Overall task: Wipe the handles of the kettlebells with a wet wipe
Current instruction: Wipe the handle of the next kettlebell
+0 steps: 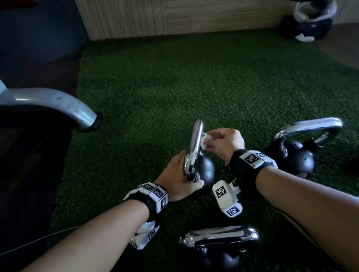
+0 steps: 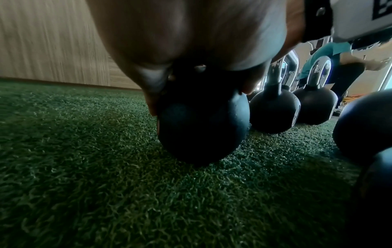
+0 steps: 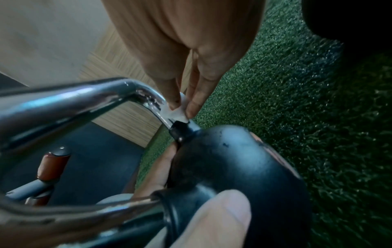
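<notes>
Kettlebell, black ball with chrome handle, on green turf.
Left hand grips the handle base; right hand pinches a white wet wipe against the handle's far leg (just above the collar). Second kettlebell beside it, third nearer; bench leg at left.

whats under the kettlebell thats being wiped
Green turf lies under the tilted kettlebell; its rounded bottom rests there. The left hand holds it by the handle base while the right hand pinches the wet wipe. The contact spot itself is in shadow.
</notes>
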Demonstrator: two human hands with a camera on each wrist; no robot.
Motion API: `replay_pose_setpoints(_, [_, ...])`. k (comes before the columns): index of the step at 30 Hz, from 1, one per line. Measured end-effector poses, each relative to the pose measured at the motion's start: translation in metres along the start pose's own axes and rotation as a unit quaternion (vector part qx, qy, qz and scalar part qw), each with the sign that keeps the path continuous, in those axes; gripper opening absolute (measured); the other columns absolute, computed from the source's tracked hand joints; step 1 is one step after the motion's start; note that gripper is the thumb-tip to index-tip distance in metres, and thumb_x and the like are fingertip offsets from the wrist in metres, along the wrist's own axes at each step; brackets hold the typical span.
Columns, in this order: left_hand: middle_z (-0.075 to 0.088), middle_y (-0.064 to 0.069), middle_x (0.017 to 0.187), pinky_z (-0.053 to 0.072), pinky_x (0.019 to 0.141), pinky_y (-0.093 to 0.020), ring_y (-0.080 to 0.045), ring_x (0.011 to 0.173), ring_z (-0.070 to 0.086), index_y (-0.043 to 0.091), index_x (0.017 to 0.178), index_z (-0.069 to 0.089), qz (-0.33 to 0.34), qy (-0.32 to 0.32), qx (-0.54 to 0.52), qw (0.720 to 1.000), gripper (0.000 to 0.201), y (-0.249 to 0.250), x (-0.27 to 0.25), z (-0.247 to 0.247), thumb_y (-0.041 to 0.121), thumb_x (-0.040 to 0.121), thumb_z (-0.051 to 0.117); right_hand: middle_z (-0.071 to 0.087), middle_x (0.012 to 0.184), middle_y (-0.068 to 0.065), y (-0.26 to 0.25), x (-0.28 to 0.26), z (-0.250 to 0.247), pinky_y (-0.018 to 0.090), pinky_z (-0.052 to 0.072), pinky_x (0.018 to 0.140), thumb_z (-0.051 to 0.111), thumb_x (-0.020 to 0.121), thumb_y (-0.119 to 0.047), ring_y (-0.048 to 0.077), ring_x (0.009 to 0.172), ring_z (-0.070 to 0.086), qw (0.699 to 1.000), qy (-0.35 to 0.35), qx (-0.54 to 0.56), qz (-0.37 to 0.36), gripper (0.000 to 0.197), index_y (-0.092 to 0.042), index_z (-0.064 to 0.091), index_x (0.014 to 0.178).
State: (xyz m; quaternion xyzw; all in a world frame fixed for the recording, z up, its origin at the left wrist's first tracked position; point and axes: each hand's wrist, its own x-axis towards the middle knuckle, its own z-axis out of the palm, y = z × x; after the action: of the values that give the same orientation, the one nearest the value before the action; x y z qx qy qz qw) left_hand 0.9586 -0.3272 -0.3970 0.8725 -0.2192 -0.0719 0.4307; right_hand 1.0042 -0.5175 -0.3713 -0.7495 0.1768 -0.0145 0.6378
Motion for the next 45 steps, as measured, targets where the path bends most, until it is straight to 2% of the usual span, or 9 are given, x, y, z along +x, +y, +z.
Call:
replay_pose_setpoints(6, [0.060,-0.002,0.122,0.052,0.103,-0.049,-0.027,0.115,0.063,0.025,0.135,0.043,-0.009,-0.023,0.013,1.000,0.075,-0.007,0.002,0.003,0.031,0.072,0.083,0.079,0.079,0.000,0.004,0.001,0.007,0.042,0.065,0.078,0.086,0.080,-0.012,0.019,0.075,0.078,0.996,0.008,-0.080,-0.043,0.016,-0.024,0.075,0.078])
replay_pose_setpoints(13, [0.047,0.005,0.144,0.037,0.121,-0.034,-0.012,0.134,0.047,0.024,0.149,0.037,0.019,-0.049,0.064,0.997,0.102,-0.015,0.007,0.002,0.048,0.066,0.091,0.079,0.076,-0.007,-0.018,0.005,0.008,0.042,0.065,0.077,0.081,0.080,-0.019,0.014,0.076,0.078,0.991,0.073,-0.048,-0.104,0.023,-0.037,0.074,0.068])
replay_pose_setpoints(15, [0.033,0.004,0.156,0.025,0.124,-0.027,-0.009,0.142,0.033,0.020,0.158,0.027,0.042,-0.062,0.108,0.991,0.120,-0.020,0.005,0.000,0.054,0.064,0.093,0.079,0.081,-0.007,-0.015,0.001,0.006,0.043,0.065,0.080,0.083,0.081,-0.018,0.014,0.081,0.078,0.991,0.047,-0.052,-0.110,0.023,-0.038,0.075,0.073])
replay_pose_setpoints(20, [0.038,0.003,0.153,0.033,0.124,-0.037,-0.013,0.143,0.039,0.024,0.159,0.025,0.013,-0.027,0.073,0.997,0.116,-0.022,0.008,0.006,0.060,0.068,0.089,0.080,0.083,-0.003,-0.016,0.004,-0.001,0.043,0.065,0.080,0.085,0.080,-0.011,0.017,0.079,0.078,0.990,0.006,-0.097,-0.102,0.024,-0.022,0.081,0.101])
replay_pose_setpoints(29, [0.036,0.004,0.151,0.034,0.122,-0.038,-0.015,0.142,0.038,0.027,0.156,0.027,-0.022,-0.045,0.065,0.997,0.111,-0.021,0.011,0.005,0.053,0.068,0.090,0.079,0.097,-0.006,-0.041,-0.009,-0.014,0.021,0.059,0.079,0.079,0.083,-0.005,0.006,0.084,0.074,0.957,0.019,-0.154,-0.245,0.031,-0.023,0.081,0.108])
replay_pose_setpoints(33, [0.038,0.002,0.150,0.037,0.121,-0.042,-0.017,0.140,0.042,0.026,0.154,0.028,-0.043,-0.053,0.046,0.997,0.110,-0.020,0.014,0.003,0.053,0.066,0.090,0.078,0.106,0.000,-0.051,-0.002,-0.015,0.000,0.046,0.064,0.080,0.084,-0.006,0.001,0.078,0.068,0.949,0.004,-0.196,-0.245,0.032,-0.020,0.079,0.112])
replay_pose_setpoints(40, [0.032,0.004,0.157,0.032,0.123,-0.047,-0.018,0.147,0.034,0.044,0.155,0.014,-0.056,-0.059,0.035,0.996,0.118,-0.025,0.023,-0.001,0.058,0.065,0.089,0.075,0.098,-0.007,-0.054,-0.045,-0.020,0.008,0.052,0.074,0.085,0.081,-0.010,0.003,0.083,0.070,0.895,-0.053,-0.241,-0.371,0.023,-0.019,0.082,0.101])
replay_pose_setpoints(42, [0.031,0.006,0.159,0.035,0.122,-0.049,-0.017,0.147,0.036,0.048,0.156,0.008,-0.073,-0.047,0.032,0.996,0.128,-0.027,0.027,0.001,0.067,0.058,0.088,0.076,0.097,-0.007,-0.056,-0.045,-0.020,0.008,0.052,0.075,0.085,0.080,-0.011,0.000,0.082,0.069,0.899,-0.058,-0.235,-0.366,0.022,-0.020,0.083,0.101])
replay_pose_setpoints(45, [0.027,0.005,0.161,0.036,0.121,-0.049,-0.019,0.147,0.036,0.044,0.158,0.001,-0.097,-0.058,0.049,0.992,0.138,-0.028,0.035,0.003,0.076,0.052,0.083,0.078,0.093,-0.005,-0.060,-0.038,-0.019,0.030,0.062,0.080,0.086,0.079,-0.013,0.008,0.081,0.074,0.927,-0.045,-0.208,-0.309,0.023,-0.020,0.083,0.100])
